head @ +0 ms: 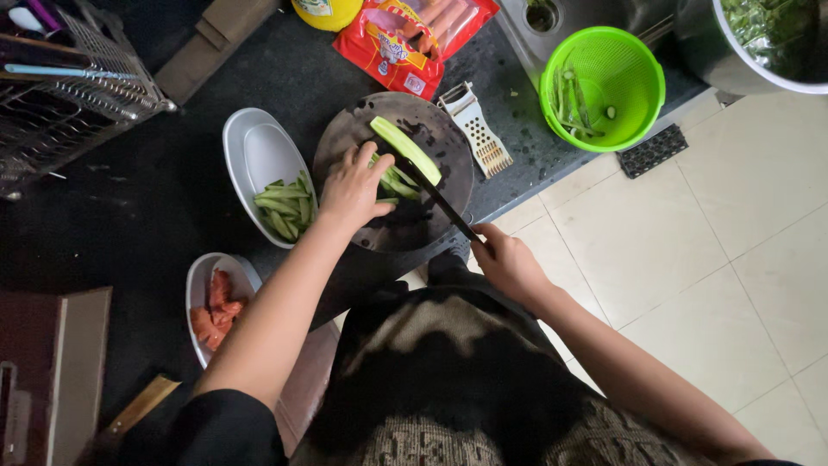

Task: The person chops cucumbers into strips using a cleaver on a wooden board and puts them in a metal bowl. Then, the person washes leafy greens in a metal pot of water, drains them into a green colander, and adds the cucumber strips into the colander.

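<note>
green cucumber (pixel 405 148) under left hand (pixel 354 188), right hand (pixel 509 263) gripping knife (pixel 435 197); grater (pixel 477 129) beside board (pixel 431 129).

Cutting board (pixel 431 129) center of counter (pixel 155 207); cucumber half (pixel 405 148) on it. Dish w/ cucumber sticks (pixel 259 155) just left, grater (pixel 477 129) just right, colander (pixel 634 78) further right.

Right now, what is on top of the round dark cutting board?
On the cutting board lie a long cucumber half and cut cucumber strips. The left hand presses on the strips, hiding some; the right hand holds the knife across them.
</note>
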